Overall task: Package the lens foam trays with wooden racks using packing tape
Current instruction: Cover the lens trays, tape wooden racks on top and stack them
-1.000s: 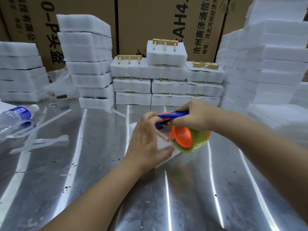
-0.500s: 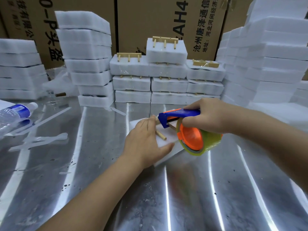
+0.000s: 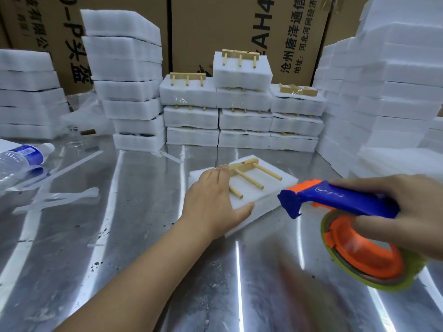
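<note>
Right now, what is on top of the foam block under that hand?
A wooden rack with three pegs lies on the foam block. The left hand rests flat on the block's near corner, hiding the foam and the rack's end beneath it.

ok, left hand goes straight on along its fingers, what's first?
Probably the crossbar of the pale wooden rack: the left hand lies flat on the white foam tray, fingertips right at the bar's near end. If it slips past, the stacked white foam packs behind.
</note>
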